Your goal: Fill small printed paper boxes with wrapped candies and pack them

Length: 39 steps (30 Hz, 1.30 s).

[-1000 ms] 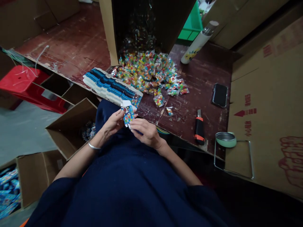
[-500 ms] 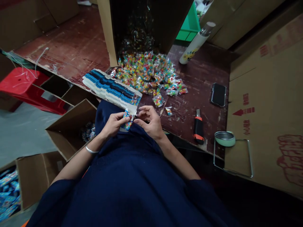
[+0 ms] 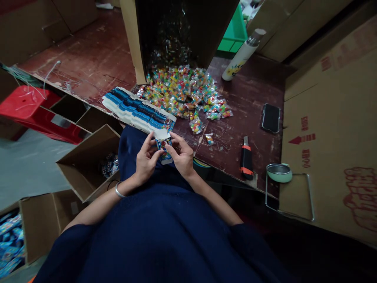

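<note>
Both hands hold one small blue printed candy box (image 3: 163, 144) over my lap, close to the table's front edge. My left hand (image 3: 146, 159) grips its left side, thumb on the front. My right hand (image 3: 183, 155) grips the right side, its thumb also pressed on the front. White flaps stand out at the box's top and bottom ends. Just beyond it, a long row of flat, overlapping blue-and-white boxes (image 3: 135, 110) lies along the table edge. Behind that row spreads a heap of clear candy packets (image 3: 182, 90) with colourful sweets.
A large carton (image 3: 132, 39) lies open behind the heap. To the right are a white bottle (image 3: 240, 59), a phone (image 3: 270, 118), a utility knife (image 3: 246, 161) and a green cup (image 3: 279, 173). Open cartons (image 3: 88, 161) and a red stool (image 3: 22, 102) stand at left.
My right hand has closed onto the box's right side; before, it was beside it with fingers apart. The box has turned its printed front towards me and widened into shape.
</note>
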### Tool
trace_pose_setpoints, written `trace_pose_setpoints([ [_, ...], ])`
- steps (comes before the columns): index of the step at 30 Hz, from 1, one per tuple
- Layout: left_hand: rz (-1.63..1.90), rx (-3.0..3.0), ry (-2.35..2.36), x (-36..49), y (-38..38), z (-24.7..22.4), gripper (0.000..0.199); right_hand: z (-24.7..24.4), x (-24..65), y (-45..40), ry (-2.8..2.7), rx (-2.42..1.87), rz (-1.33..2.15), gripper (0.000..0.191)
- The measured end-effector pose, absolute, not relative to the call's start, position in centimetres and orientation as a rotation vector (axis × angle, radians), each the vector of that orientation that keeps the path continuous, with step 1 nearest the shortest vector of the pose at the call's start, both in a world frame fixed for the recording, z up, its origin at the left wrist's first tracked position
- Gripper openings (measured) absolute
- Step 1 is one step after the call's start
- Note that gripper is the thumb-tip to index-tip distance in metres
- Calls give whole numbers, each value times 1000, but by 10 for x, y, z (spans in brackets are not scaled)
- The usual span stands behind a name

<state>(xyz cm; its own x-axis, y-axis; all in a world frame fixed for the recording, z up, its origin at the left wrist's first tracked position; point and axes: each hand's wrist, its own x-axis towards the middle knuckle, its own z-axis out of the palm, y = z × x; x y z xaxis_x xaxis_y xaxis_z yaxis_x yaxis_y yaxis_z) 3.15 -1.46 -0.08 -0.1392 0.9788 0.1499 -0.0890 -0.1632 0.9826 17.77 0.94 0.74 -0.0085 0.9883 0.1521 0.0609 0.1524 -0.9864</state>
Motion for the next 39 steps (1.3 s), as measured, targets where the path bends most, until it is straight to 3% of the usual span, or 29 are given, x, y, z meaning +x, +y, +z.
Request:
trace_pose_setpoints([
  [6, 1373, 1198, 1150, 27, -14, 1, 61, 5, 179, 8, -1397, -1138, 977, 37],
  [10, 1167, 1187, 1039, 15, -5, 9, 48, 7, 185, 12, -1472, -1126, 883, 16],
  [15, 1079, 1228, 988, 6, 2, 18, 40, 10, 186, 15, -1528, -1059, 794, 20],
  [17, 1156, 1234, 1022, 7, 3, 20, 40, 12, 183, 15, -1419, -1030, 884, 19],
  [24, 1213, 1257, 1042, 5, 2, 22, 43, 28, 185, 24, -1332, -978, 1267, 40],
  [31, 1215, 1354, 1061, 6, -1, 23, 37, 34, 194, 39, -1235, -1101, 1480, 41],
  [39, 1098, 1271, 1029, 3, -2, 28, 53, 29, 194, 44, -1228, -1126, 1452, 42],
])
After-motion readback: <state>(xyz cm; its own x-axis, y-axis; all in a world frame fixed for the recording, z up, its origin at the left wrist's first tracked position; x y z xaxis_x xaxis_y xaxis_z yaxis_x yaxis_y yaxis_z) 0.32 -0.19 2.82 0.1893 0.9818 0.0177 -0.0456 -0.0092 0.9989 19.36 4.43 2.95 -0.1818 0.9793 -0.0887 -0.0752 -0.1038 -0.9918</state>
